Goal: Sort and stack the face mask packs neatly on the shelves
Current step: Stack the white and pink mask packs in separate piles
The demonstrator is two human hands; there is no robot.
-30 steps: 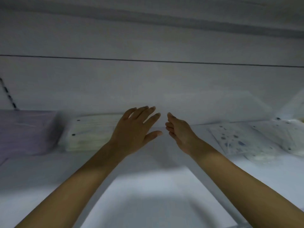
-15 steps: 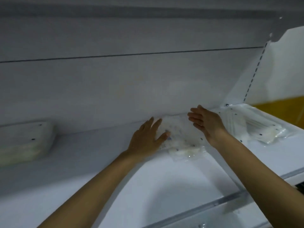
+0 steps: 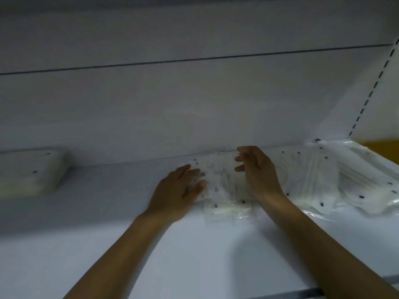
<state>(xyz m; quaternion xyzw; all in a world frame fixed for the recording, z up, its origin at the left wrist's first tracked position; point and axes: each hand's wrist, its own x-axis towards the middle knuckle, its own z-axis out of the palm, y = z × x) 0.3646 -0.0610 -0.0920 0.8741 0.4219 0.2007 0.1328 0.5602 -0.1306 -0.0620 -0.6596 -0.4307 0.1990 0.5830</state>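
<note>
A small stack of clear face mask packs point(image 3: 220, 186) with dark dots lies at the back of the white shelf point(image 3: 108, 223). My left hand point(image 3: 177, 195) rests flat against the stack's left side, fingers apart. My right hand point(image 3: 257, 173) lies on top of the stack towards its right, fingers curled over the packs. To the right, a loose spread of more packs point(image 3: 336, 180) slumps across the shelf. A tidy white stack of packs point(image 3: 30, 171) sits at the far left.
The shelf's grey back panel point(image 3: 194, 104) rises just behind the packs. A slotted upright point(image 3: 373, 87) stands at the right, with a yellow surface point(image 3: 382, 147) beyond it. The shelf's front rail point(image 3: 302, 293) runs along the bottom right.
The view has shifted right along the shelf. Both hands moved from the empty middle onto the dotted packs, and my right hand now lies on top of them.
</note>
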